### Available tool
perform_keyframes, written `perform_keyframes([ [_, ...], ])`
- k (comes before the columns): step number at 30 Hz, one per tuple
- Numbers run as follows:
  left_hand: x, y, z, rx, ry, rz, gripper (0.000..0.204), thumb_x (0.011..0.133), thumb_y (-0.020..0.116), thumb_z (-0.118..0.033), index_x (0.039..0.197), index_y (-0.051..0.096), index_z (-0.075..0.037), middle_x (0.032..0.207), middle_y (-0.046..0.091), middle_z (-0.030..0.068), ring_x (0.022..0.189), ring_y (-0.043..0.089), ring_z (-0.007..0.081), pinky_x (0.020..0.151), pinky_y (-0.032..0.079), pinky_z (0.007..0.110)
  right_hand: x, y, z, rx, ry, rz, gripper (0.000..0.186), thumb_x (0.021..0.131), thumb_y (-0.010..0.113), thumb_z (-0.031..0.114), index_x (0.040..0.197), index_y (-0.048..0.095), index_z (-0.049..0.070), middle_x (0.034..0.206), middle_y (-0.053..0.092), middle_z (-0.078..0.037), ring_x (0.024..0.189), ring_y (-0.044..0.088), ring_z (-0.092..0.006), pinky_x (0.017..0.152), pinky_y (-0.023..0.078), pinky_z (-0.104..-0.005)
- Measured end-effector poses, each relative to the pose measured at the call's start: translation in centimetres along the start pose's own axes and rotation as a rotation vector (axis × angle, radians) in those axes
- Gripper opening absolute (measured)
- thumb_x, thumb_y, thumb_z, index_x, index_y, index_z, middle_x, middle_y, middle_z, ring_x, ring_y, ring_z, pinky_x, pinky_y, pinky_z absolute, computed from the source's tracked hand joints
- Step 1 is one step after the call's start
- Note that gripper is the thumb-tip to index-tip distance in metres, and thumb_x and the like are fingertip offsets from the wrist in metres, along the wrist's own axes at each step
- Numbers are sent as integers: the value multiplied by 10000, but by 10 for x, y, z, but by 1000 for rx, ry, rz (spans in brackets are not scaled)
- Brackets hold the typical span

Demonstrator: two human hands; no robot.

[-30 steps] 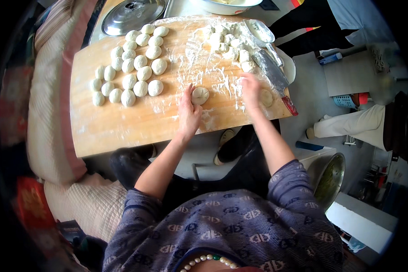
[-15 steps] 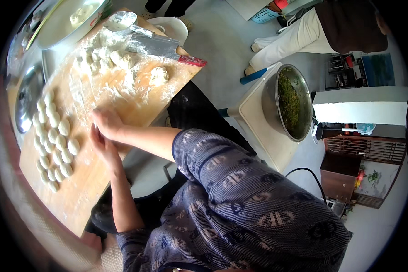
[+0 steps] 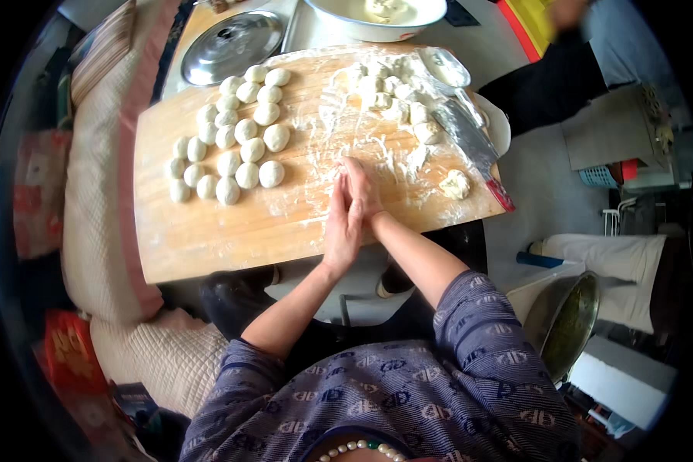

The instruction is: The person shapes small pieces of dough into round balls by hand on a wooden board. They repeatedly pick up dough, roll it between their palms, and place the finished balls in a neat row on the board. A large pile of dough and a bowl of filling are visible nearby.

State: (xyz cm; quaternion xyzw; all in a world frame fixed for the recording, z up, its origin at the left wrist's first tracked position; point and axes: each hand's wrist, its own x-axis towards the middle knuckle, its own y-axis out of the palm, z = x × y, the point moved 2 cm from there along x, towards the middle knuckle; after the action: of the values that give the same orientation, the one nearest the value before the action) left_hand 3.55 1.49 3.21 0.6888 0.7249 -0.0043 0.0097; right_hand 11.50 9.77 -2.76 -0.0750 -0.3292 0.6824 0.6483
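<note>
Over the near middle of a floured wooden board (image 3: 208,242), my left hand (image 3: 342,235) and my right hand (image 3: 363,190) are pressed palm to palm. Whatever lies between the palms is hidden. Left of them, several smooth round dough balls (image 3: 246,130) sit in loose rows. Rough, floured dough pieces (image 3: 397,110) are clustered beyond my hands to the right. A single dough lump (image 3: 454,185) lies apart near the right edge. Beside the pieces, a broad-bladed knife (image 3: 463,134) with a red handle rests on the board.
A metal scoop (image 3: 444,69) lies in flour at the far right corner. Behind the board are a shiny lid (image 3: 233,46) and a white basin (image 3: 377,31) holding dough. A steel bowl (image 3: 570,327) of green filling stands at right. Other people are at the right.
My view has swung left and levelled, so the board now sits upright and more central. Both hands stay pressed together over it. Another person's arm has come into view at upper right.
</note>
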Motion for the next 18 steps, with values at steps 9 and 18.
perform_keyframes([
  [9, 17, -8, 29, 22, 38, -21, 594, 1023, 442, -185, 1512, 191, 40, 1531, 317, 245, 1436, 300, 321, 1176, 234, 393, 38, 0, -11, 31, -54, 71, 117, 842, 538, 82, 927, 610, 47, 926, 627, -122, 947, 590, -321, 817, 481, -411],
  [18, 20, -19, 32, -171, -45, -80, 589, 1061, 384, -317, 1519, 191, -1, 1500, 389, 172, 1340, 402, 249, 1112, 315, 361, 45, -12, 1, -254, -411, 194, 107, 826, 548, 126, 899, 575, 52, 922, 595, -158, 929, 580, -364, 797, 481, -441],
])
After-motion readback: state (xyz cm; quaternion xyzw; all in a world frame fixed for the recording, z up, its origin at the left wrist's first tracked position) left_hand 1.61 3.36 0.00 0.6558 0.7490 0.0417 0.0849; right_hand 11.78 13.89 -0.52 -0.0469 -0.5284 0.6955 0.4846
